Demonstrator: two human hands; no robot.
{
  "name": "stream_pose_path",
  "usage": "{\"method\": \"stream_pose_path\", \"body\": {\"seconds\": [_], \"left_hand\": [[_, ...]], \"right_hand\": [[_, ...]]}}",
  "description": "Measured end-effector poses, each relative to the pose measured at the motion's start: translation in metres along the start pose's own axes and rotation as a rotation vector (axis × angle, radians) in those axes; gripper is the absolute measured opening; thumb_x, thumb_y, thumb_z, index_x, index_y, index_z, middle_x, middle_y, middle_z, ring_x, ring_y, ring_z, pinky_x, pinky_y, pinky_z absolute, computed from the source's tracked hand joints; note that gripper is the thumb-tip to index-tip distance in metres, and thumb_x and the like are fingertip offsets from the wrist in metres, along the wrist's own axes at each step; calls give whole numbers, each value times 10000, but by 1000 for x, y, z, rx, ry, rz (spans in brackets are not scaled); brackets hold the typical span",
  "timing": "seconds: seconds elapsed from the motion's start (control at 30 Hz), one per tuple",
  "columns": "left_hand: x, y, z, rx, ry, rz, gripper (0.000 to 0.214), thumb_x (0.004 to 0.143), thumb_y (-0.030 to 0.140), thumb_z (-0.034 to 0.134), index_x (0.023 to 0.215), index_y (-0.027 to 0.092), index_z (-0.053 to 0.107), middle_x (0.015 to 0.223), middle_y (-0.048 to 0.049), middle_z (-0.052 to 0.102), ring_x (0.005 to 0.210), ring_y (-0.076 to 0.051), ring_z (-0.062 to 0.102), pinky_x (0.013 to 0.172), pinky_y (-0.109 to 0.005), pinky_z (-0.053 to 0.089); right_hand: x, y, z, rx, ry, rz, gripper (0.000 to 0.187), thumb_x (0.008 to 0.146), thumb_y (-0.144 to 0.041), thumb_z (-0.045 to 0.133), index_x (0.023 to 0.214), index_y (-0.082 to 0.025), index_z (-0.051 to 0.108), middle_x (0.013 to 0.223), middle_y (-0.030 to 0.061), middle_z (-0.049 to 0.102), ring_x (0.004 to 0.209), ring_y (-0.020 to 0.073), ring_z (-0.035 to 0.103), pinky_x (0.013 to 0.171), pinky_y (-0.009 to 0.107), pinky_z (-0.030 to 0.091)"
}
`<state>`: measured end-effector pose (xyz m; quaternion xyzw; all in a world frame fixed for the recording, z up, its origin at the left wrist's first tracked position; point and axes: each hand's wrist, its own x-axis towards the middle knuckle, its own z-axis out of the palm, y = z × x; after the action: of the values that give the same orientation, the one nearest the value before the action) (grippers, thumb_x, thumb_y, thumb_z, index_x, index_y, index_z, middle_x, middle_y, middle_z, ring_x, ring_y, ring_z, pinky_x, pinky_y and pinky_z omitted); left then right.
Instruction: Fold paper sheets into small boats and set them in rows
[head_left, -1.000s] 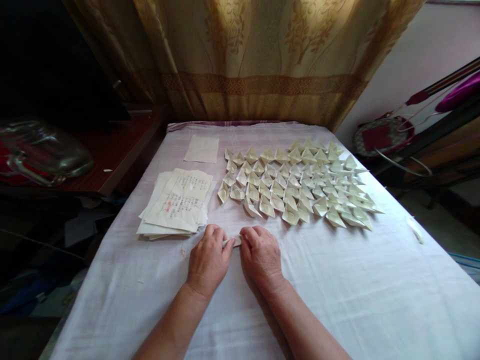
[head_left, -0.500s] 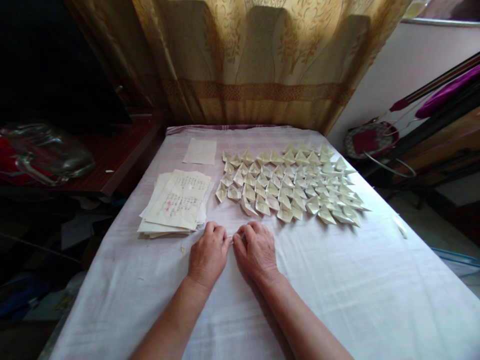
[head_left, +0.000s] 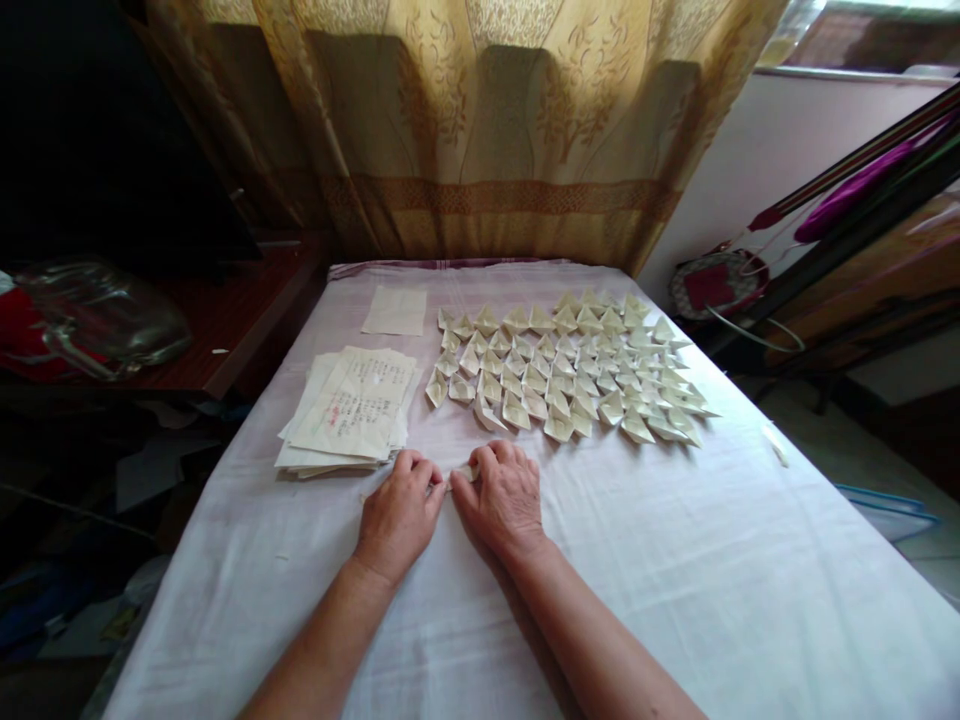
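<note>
A small folded piece of pale paper (head_left: 463, 472) lies between my two hands, low on the cloth and mostly covered by fingers. My left hand (head_left: 403, 510) is closed with its fingertips pinching the paper's left end. From the other side my right hand (head_left: 504, 500) presses thumb and curled fingers on it. Beyond my right hand spread several rows of folded paper boats (head_left: 536, 375), pale yellow-green, set close together. Just past my left hand is a stack of paper sheets (head_left: 352, 405), the top one with handwriting. A single blank sheet (head_left: 394, 311) lies flat behind the stack.
A white cloth (head_left: 675, 560) covers the table. On the left, a dark red cabinet (head_left: 247, 325) bears a clear plastic-wrapped item (head_left: 112, 315). A patterned gold curtain (head_left: 480, 140) hangs behind. To the right are a bag (head_left: 716, 285) and a paper scrap (head_left: 776, 445).
My hands have spread slightly apart and more of the folded paper shows between them. The whole view has shifted a little, so the boats appear farther left.
</note>
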<state>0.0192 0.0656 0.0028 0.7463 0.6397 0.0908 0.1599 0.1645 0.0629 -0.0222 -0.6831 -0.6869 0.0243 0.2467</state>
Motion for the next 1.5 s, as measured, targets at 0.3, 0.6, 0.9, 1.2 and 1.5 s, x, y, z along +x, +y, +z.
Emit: {"method": "stream_pose_path", "body": {"seconds": [0.3,0.6,0.9,1.2,1.5], "left_hand": [[2,2,-3,14,-26,-27,56,906,260,619,935,215,636,1077,-37,592,872,-181,658,690,-273,480],[-1,-4,-7,38,-32,-67,98,899,285,631,858,196,637,1070,-41,587,866,-172,650,716,-272,471],[1,-4,-10,61,-49,-56,119,904,312,605,878,198,628,1067,-41,585,881,-186,657,729,-276,484],[-11,-9,6,-129,121,96,220,887,200,612,1092,271,650,1034,-4,655,887,-161,676,780,-251,514],[-8,-16,29,-217,394,304,152,874,109,598,922,229,677,1042,-25,623,800,-138,654,731,-232,525]], "right_hand": [[5,3,2,-4,-17,30,94,871,-274,659,793,-222,663,886,39,622,835,207,512,720,328,279],[5,8,2,-25,-28,-21,94,902,-265,640,821,-219,658,896,41,629,843,204,519,712,317,285],[-1,17,-4,106,-65,-44,241,806,-328,737,1011,-216,679,1014,62,664,948,243,569,812,342,364],[-8,36,-5,396,-40,-162,177,827,-194,658,1003,-198,684,1031,62,684,960,207,614,861,333,412],[-8,35,-11,455,-72,-119,81,855,-212,613,846,-191,690,811,32,695,767,174,620,732,285,391]]}}
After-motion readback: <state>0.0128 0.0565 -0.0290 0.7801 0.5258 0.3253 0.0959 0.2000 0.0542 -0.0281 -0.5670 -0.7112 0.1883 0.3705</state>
